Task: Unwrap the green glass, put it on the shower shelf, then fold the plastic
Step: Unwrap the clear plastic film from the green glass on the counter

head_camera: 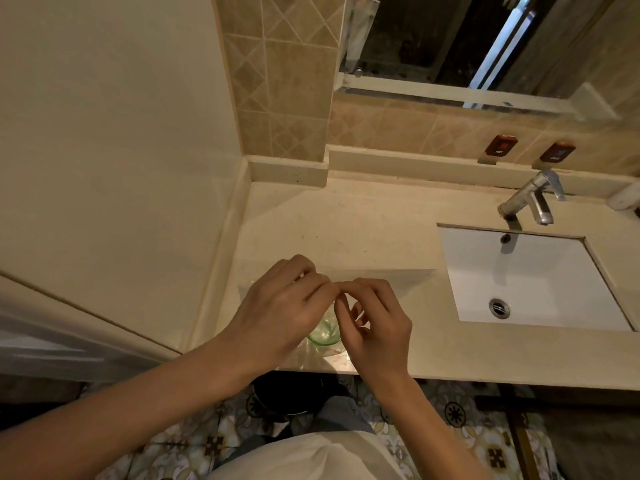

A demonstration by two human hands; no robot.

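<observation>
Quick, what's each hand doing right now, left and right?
Left hand: fingers curled, pinching the clear plastic above the green glass.
Right hand: fingertips pinching the same plastic beside the left.

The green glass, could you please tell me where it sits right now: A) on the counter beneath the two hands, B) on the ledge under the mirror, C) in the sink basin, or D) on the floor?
A: the green glass shows on the counter beneath the left hand and right hand, left of the sink.
</observation>
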